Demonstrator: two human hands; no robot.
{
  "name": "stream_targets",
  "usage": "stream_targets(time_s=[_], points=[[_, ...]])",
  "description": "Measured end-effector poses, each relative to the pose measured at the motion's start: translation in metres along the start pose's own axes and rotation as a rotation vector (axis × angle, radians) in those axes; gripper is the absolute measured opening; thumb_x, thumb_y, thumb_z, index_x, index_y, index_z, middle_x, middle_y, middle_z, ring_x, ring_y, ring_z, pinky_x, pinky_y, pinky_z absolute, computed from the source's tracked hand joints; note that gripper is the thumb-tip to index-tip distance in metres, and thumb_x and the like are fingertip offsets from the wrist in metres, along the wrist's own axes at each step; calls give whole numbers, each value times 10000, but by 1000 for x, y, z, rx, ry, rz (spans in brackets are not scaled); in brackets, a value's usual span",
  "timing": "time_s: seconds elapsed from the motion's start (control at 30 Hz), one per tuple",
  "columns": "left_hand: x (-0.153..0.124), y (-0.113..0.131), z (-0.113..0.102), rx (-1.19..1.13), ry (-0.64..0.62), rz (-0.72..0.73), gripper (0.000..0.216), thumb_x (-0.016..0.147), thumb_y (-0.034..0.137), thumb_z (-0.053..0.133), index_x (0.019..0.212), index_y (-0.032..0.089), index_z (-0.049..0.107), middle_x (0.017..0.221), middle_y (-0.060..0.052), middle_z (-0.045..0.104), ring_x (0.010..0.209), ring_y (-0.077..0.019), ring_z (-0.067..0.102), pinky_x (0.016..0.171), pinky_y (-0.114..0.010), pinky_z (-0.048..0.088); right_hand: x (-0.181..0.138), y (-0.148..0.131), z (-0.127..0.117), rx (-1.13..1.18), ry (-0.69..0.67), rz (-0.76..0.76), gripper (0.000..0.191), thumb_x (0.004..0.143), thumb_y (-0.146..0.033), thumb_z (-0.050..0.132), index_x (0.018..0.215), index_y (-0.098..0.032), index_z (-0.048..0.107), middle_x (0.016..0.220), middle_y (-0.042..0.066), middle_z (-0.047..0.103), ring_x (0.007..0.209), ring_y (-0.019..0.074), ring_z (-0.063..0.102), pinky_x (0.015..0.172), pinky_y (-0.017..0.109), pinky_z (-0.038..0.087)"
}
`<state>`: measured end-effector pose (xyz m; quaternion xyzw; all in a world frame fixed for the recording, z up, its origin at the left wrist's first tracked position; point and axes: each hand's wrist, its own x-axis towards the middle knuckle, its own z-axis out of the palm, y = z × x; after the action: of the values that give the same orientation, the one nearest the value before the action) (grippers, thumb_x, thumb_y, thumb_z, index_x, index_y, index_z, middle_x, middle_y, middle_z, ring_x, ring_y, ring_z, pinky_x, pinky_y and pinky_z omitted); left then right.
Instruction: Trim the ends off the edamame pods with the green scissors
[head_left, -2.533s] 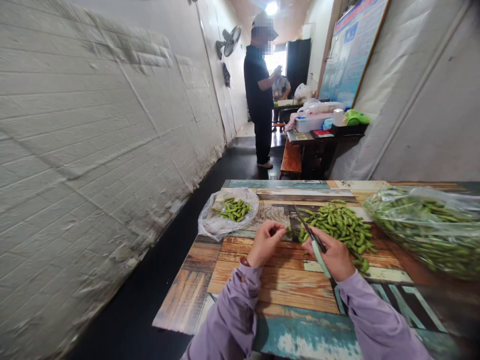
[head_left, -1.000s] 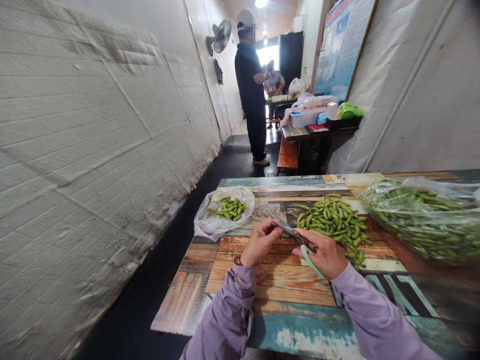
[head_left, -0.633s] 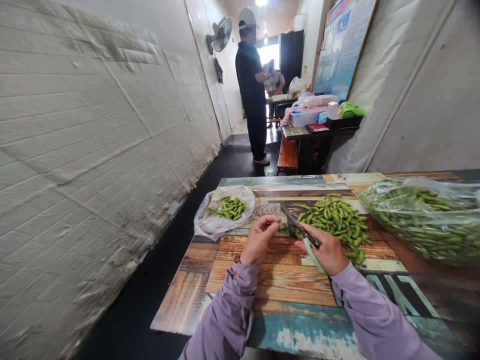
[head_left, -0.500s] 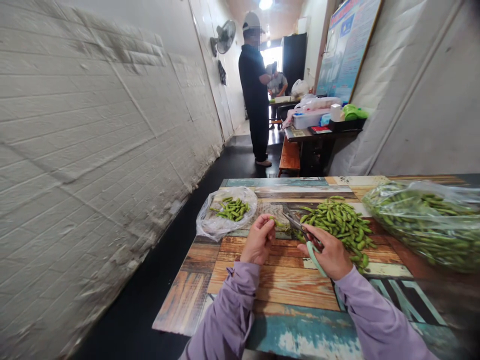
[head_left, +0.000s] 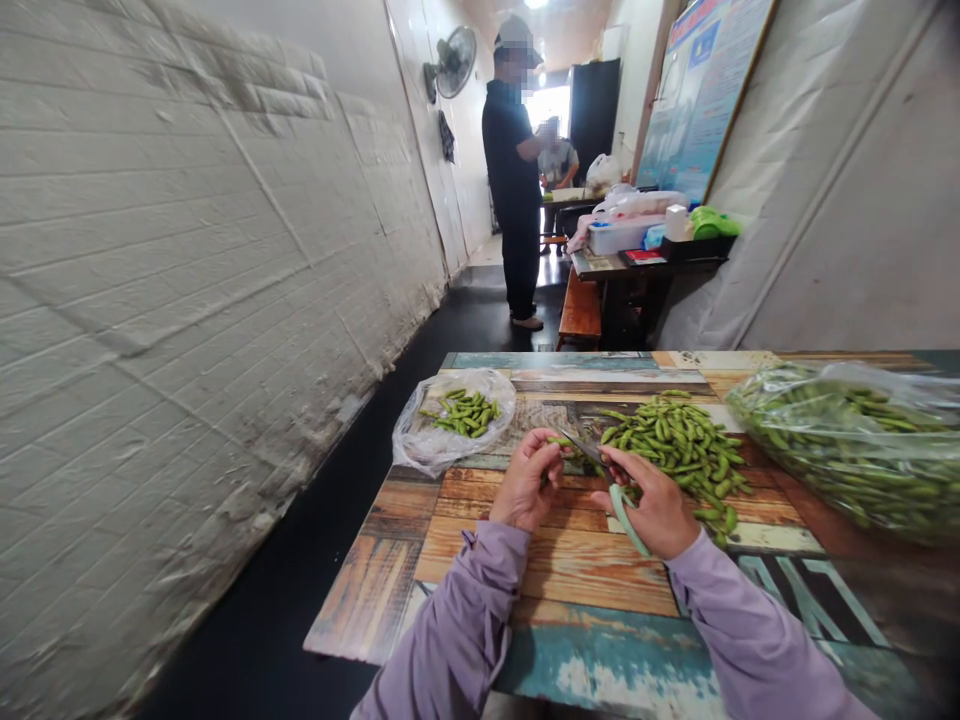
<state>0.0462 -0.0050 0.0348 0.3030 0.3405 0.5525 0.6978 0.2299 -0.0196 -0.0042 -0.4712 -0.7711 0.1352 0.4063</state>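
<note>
My left hand pinches a green bean pod over the painted wooden table. My right hand grips scissors with pale green handles, their blades pointing at the pod. Just beyond my right hand lies a loose pile of green pods. To the left of my left hand sits an open clear bag with a few pods in it.
A large clear bag full of pods lies at the right. A white brick wall runs along the left, beside a dark aisle. A person in dark clothes stands further back near a cluttered table and a wooden bench.
The scissors have closed in toward the pod held in my left hand. My hands have stayed in about the same spot; the view has shifted slightly.
</note>
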Motion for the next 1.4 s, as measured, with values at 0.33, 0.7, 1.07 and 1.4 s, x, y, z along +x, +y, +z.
stream_targets(time_s=[0.33, 0.7, 1.07, 1.4], points=[[-3, 0, 6, 18, -17, -2, 337, 617, 272, 749, 825, 170, 504, 715, 23, 609, 422, -4, 368, 389, -132, 238, 1, -3, -2, 26, 6, -8, 433, 762, -341, 621, 1167, -203, 558, 930, 54, 645, 734, 163, 599, 709, 309, 536], [-3, -4, 4, 14, -48, -16, 317, 622, 271, 745, 806, 160, 512, 765, -6, 631, 424, -2, 368, 387, -137, 216, 0, 0, -5, 6, 19, -28, 425, 788, -368, 609, 1180, -207, 566, 856, 49, 647, 713, 168, 615, 644, 285, 534], [4, 7, -10, -191, -58, -23, 232, 653, 225, 655, 810, 175, 491, 798, 11, 571, 483, -27, 384, 365, -136, 209, 1, 7, -9, 119, 131, 136, 470, 748, -424, 647, 1160, -202, 612, 936, 71, 695, 779, 193, 658, 748, 330, 550], [8, -18, -1, 304, -106, -75, 121, 751, 281, 540, 806, 174, 553, 610, 45, 464, 422, -44, 354, 379, -162, 199, 7, 14, -21, 380, 247, 378, 593, 710, -475, 669, 1202, -153, 592, 801, 43, 671, 660, 144, 607, 657, 261, 529]])
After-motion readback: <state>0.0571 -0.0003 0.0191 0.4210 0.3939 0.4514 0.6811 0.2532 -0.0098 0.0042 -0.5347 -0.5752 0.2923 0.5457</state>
